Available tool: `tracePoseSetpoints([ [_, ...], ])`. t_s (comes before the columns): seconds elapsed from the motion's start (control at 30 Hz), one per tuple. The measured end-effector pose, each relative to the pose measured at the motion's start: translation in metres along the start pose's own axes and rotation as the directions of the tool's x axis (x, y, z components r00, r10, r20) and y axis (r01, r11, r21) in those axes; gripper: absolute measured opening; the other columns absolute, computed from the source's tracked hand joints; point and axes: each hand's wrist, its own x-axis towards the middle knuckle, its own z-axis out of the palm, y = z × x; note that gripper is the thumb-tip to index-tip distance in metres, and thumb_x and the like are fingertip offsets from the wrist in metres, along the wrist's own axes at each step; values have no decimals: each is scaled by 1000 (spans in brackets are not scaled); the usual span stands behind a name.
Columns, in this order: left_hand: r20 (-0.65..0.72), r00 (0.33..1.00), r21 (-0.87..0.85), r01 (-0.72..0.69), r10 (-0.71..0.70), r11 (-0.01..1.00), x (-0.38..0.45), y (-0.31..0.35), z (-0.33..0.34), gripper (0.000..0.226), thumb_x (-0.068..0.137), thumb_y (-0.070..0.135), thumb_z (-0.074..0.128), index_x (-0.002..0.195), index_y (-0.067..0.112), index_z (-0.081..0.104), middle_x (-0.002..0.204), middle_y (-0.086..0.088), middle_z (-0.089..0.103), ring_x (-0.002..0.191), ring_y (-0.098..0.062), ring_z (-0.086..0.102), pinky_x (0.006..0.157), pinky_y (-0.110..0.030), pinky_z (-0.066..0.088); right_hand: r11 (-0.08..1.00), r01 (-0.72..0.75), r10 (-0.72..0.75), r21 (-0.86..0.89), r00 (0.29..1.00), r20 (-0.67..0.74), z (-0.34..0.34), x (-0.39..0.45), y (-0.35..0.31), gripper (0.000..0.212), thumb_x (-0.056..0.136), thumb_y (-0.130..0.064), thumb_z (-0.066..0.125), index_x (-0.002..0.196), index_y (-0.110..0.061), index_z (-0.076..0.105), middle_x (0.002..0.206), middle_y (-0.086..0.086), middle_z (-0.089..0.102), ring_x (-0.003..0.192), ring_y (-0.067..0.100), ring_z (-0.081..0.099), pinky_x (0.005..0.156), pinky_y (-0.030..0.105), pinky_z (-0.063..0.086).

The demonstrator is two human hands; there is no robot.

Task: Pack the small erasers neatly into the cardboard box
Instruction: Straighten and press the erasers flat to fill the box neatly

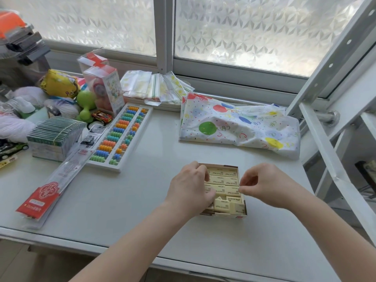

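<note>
Currently small open cardboard box (223,214) at table (142,200) centre holds pale-yellow rectangular erasers (223,180). Left hand (191,190) fingers curled into box; right hand (262,185) pinches its right rim. Colourful bead abacus (120,137) at 10 o'clock, balloon-print plastic bag (240,125) at 1.

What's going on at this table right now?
A person is packing small cream erasers into a cardboard box on a white table. The left hand reaches into the box's left side, fingers curled among the erasers. The right hand pinches at the box's right wall. Most erasers lie flat in rows; a few at the near end sit tilted. An abacus lies off to the left.
</note>
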Motion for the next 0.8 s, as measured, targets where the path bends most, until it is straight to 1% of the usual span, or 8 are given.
tracePoseSetpoints([
  [0.1, 45, 999, 1, 19, -19, 1000, 1, 0, -2, 32, 77, 42, 63, 98, 20, 54, 94, 7, 42, 101, -15, 50, 78, -26, 39, 996, -52, 56, -78, 998, 43, 8, 3, -8, 15, 72, -28, 73, 66, -18, 64, 70, -1, 66, 61, 12, 56, 49, 21, 39],
  [0.2, 110, 992, 25, 55, -58, 998, 7, 3, -7, 36, 74, 43, 68, 99, 21, 54, 106, 4, 51, 103, -16, 50, 81, -28, 39, 982, -92, 106, -163, 991, 83, 9, 5, -18, 21, 69, -32, 75, 73, -13, 66, 71, 1, 64, 66, 17, 57, 53, 25, 42],
  [0.27, 120, 990, 58, 64, -70, 996, 11, 5, -9, 36, 74, 42, 69, 100, 21, 55, 110, 2, 53, 106, -17, 51, 83, -30, 40, 974, -104, 126, -199, 987, 100, 7, 8, -23, 24, 67, -30, 76, 77, -10, 68, 67, 0, 62, 65, 18, 58, 55, 25, 45],
  [0.33, 107, 992, 73, 60, -67, 996, 10, 7, -8, 35, 75, 42, 69, 99, 21, 55, 110, 2, 54, 106, -17, 52, 84, -30, 41, 965, -102, 129, -243, 987, 96, 8, 10, -25, 21, 66, -26, 77, 78, -11, 70, 70, 1, 66, 70, 19, 63, 61, 27, 50],
  [0.4, 92, 994, 76, 56, -63, 996, 9, 7, -6, 34, 75, 44, 67, 99, 22, 56, 110, 2, 53, 106, -17, 52, 84, -30, 41, 954, -75, 110, -292, 988, 108, 10, 12, -26, 14, 65, -20, 75, 77, -13, 72, 72, 1, 68, 73, 20, 66, 64, 29, 53],
  [0.5, 91, 993, 68, 68, -74, 995, 9, 6, -6, 35, 74, 45, 68, 99, 23, 57, 110, 3, 53, 105, -17, 52, 84, -30, 41, 941, -15, 68, -337, 987, 144, 10, 15, -28, 10, 65, -14, 73, 75, -17, 74, 61, -5, 62, 64, 16, 62, 59, 24, 50],
  [0.7, 83, 991, 66, 97, -102, 993, 12, 8, -3, 32, 74, 41, 69, 98, 23, 59, 110, 2, 52, 107, -17, 52, 84, -28, 40, 906, 114, -32, -408, 979, 202, 6, 18, -32, 10, 66, -19, 78, 76, -16, 75, 67, -1, 63, 60, 17, 58, 56, 23, 48],
  [0.8, 82, 991, 59, 105, -110, 993, 12, 7, -2, 32, 73, 42, 69, 98, 24, 60, 109, 2, 51, 107, -16, 52, 84, -28, 41, 906, 181, -98, -382, 969, 227, 5, 18, -29, 10, 68, -19, 77, 78, -19, 75, 71, -2, 61, 57, 15, 54, 52, 21, 44],
])
